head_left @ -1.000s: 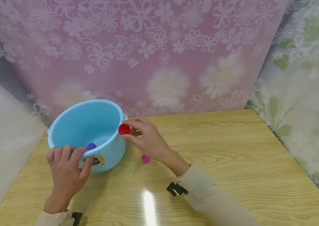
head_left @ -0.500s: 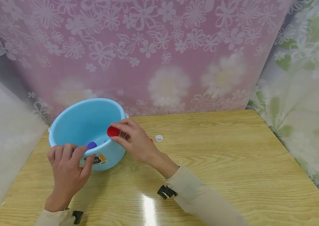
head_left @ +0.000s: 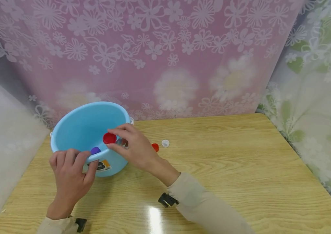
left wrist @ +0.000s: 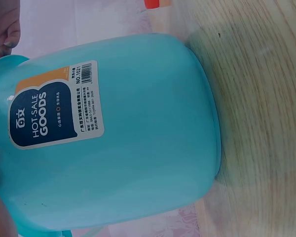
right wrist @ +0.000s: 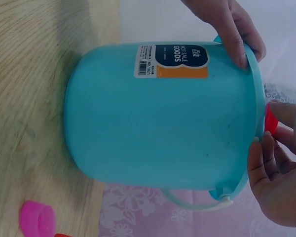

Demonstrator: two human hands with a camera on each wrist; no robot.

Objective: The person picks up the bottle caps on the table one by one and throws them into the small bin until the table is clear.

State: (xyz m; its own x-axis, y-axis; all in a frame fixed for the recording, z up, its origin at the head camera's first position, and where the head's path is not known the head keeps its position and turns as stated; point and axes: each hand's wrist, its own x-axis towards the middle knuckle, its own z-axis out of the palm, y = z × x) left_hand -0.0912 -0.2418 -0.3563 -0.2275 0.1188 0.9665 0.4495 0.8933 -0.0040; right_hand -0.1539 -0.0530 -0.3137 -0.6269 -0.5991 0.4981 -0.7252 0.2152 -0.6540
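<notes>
In the head view a light blue bucket stands at the table's left. My left hand grips its near rim, fingers over the edge and thumb outside. My right hand pinches a hollow red bottle cap between thumb and fingertips, over the bucket's opening by the right rim. A purple cap shows inside the near rim, close to the left fingers; the rest of the bucket's bottom is mostly hidden. The right wrist view also has the red cap at the rim, held by the right fingertips.
Right of the bucket, another red cap and a white cap lie on the wooden table. A pink cap lies there too in the right wrist view. A floral curtain hangs behind the table.
My right hand has moved left with the red cap, from outside the bucket's right rim to over its opening. The white and red caps on the table have come into sight. My left hand stays put.
</notes>
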